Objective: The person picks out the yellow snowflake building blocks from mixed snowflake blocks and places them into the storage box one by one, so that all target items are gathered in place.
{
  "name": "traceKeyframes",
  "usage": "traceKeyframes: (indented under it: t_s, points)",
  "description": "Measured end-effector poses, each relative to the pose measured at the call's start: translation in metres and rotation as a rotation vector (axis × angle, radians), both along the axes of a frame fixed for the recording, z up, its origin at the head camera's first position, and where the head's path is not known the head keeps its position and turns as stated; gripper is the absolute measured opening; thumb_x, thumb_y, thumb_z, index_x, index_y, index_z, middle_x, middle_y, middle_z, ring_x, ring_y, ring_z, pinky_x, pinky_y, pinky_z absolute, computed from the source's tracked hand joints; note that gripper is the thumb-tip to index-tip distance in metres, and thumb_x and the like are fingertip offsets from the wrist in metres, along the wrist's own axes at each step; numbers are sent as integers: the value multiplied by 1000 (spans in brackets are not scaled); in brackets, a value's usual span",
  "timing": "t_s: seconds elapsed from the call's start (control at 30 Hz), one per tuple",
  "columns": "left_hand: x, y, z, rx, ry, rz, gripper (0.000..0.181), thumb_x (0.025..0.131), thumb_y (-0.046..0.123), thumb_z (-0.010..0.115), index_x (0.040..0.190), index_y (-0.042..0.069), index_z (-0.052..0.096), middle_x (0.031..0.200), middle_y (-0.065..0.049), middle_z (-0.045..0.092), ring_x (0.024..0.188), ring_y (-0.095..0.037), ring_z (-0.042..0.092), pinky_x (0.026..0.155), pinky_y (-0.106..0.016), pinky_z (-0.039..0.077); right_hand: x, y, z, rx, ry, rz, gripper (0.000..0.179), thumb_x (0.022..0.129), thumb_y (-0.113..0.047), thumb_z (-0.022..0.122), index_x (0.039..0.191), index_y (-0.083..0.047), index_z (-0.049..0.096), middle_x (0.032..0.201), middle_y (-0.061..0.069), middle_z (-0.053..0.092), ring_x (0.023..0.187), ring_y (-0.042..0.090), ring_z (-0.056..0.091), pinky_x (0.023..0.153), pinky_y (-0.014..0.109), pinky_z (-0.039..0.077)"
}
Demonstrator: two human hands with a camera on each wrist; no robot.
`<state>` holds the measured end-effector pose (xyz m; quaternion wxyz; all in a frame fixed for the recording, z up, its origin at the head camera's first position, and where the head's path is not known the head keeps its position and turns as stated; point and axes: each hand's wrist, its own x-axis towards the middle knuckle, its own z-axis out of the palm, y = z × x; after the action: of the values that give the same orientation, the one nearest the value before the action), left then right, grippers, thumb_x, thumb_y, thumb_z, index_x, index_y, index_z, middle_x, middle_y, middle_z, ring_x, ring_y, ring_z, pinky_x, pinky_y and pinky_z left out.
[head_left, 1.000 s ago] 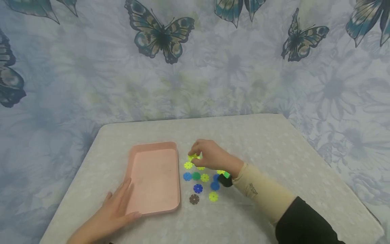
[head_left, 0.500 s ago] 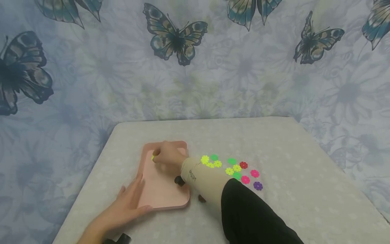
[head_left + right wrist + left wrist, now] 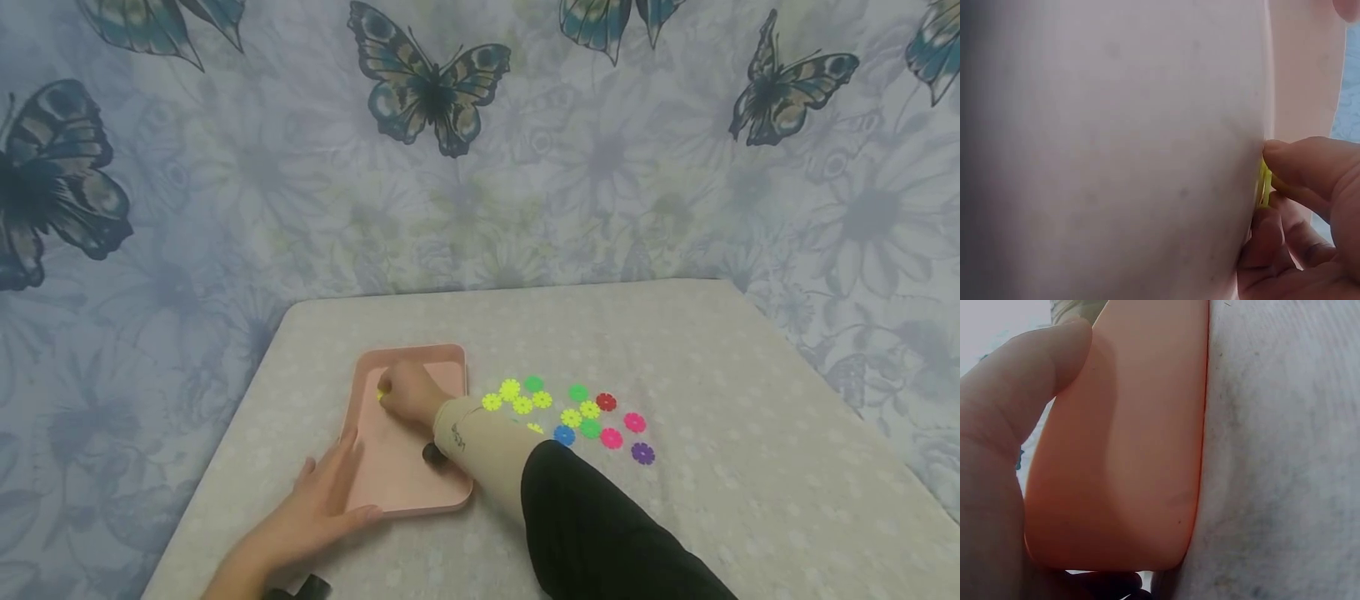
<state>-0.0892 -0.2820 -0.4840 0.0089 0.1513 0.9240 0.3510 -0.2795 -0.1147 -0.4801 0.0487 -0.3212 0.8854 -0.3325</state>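
My right hand (image 3: 411, 393) is over the upper left of a pink rectangular tray (image 3: 393, 483), its fingers bent. In the right wrist view, thumb and fingertips pinch a yellow notched plastic disc (image 3: 1265, 186) that stands on edge, close over the tray floor. Only a sliver of the disc shows in the head view. My left hand (image 3: 318, 515) rests against the tray's near left corner. Its fingers lie along the left side and its thumb (image 3: 1041, 359) touches the near wall.
Right of the tray lie loose notched discs: several yellow (image 3: 510, 389) and green ones, pink ones (image 3: 634, 422), a red one (image 3: 606, 402), a blue one (image 3: 564, 435) and a purple one (image 3: 642, 453). My right sleeve (image 3: 600, 517) hides part of the group. A butterfly-patterned cloth (image 3: 480, 208) hangs behind the table.
My right hand has moved left from the discs to over the tray, carrying yellow plastic. Since half a second ago it has shifted slightly lower. My left hand has stayed at the tray corner.
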Motion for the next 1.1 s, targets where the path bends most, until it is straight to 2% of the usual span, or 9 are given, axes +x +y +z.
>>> traceKeyframes:
  t_s: [0.13,0.23,0.3,0.33,0.5,0.6,0.73,0.87,1.1]
  points:
    - [0,0,1,2,-11,-4,111,87,48,79,167,15,9,168,-24,25,150,-54,25,116,-79,2,1,3,3,-14,-20,-3,13,91,-14,74,86,-3,74,70,-3,60,64,5,51,57,16,40]
    - [0,-1,0,1,-17,-5,111,87,49,79,167,13,10,167,-25,24,150,-54,25,117,-78,2,2,8,17,-72,-67,-11,21,95,-25,73,105,-7,78,96,-1,74,89,5,67,73,17,52]
    - [-1,-2,-1,-6,-27,3,111,87,50,78,167,12,10,168,-24,24,151,-53,24,117,-77,2,5,16,35,-117,-106,-26,29,97,-30,71,119,-13,77,118,-1,75,109,9,68,86,22,56]
    - [-2,-2,-1,-9,-34,8,112,87,51,78,167,12,10,168,-24,23,151,-52,24,118,-77,2,7,21,46,-132,-135,-20,30,98,-31,70,122,-13,76,122,-1,73,110,11,67,87,26,57]
    - [-3,-2,0,-13,-88,17,113,87,55,77,167,12,8,170,-22,18,154,-50,19,119,-75,-2,18,68,94,-116,-82,31,31,99,-34,69,122,-14,76,120,-2,69,102,13,63,82,29,56]
    - [-4,-4,1,-17,-87,19,114,88,55,76,167,12,7,170,-22,17,155,-49,16,121,-73,-2,31,105,109,-132,-55,52,28,98,-34,70,119,-17,77,118,-4,68,100,13,62,79,31,57]
    - [-6,-3,2,-26,-87,21,116,86,56,77,167,12,6,170,-23,18,154,-50,18,121,-73,-2,61,157,106,-182,-92,65,21,97,-31,72,116,-23,77,118,-7,67,99,13,62,80,34,56]
    - [-6,-3,6,-19,-82,24,116,86,54,78,167,14,4,170,-24,17,153,-51,19,122,-71,-4,91,195,90,-275,-149,69,16,96,-24,74,111,-24,78,115,-7,69,98,16,64,77,34,58]
    - [-7,-1,7,-26,-98,24,115,87,54,78,167,13,6,170,-24,16,153,-53,18,121,-72,-3,133,233,51,-431,-438,-35,16,97,-23,73,110,-15,78,117,11,72,107,26,62,86,38,56]
